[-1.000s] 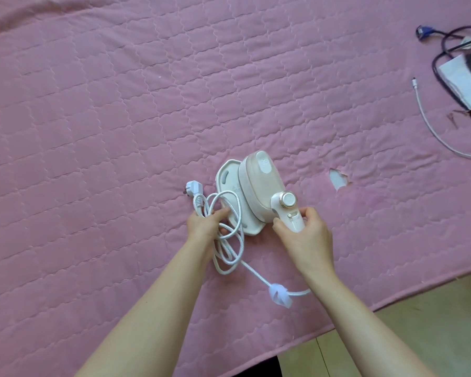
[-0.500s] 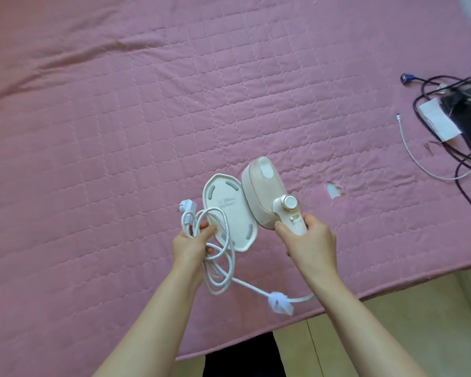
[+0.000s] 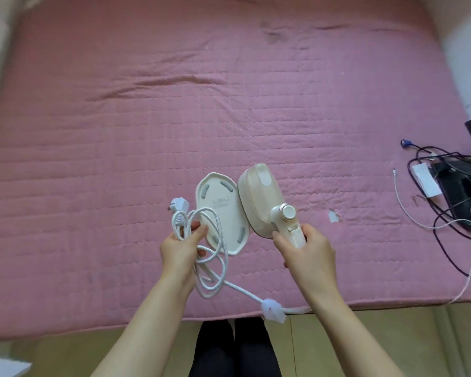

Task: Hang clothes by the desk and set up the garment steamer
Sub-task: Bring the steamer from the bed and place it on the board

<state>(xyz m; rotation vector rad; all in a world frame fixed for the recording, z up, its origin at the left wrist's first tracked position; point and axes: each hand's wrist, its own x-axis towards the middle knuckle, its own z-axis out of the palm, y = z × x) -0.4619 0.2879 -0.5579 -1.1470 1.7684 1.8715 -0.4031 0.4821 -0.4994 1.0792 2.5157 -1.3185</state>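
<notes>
A cream hand-held garment steamer (image 3: 261, 197) is lifted above the pink quilted bed (image 3: 174, 104). My right hand (image 3: 307, 251) grips its handle below the round dial. Its flat white base plate (image 3: 220, 208) faces up on the left side of the body. My left hand (image 3: 180, 248) holds the coiled white power cord (image 3: 215, 262); the plug (image 3: 180, 205) sticks out above my fingers. The cord runs on to a white strap (image 3: 273, 308) near the bed's edge.
At the right edge of the bed lie black cables (image 3: 446, 224), a white cable (image 3: 408, 210), a black device (image 3: 462, 191) and a white adapter (image 3: 426, 180). A small tear (image 3: 333, 215) shows in the quilt. Beige floor (image 3: 392, 336) lies below the bed.
Both hands have lifted the steamer and its cord off the bed and drawn them back toward me. The view has pulled back, showing more bed and the floor.
</notes>
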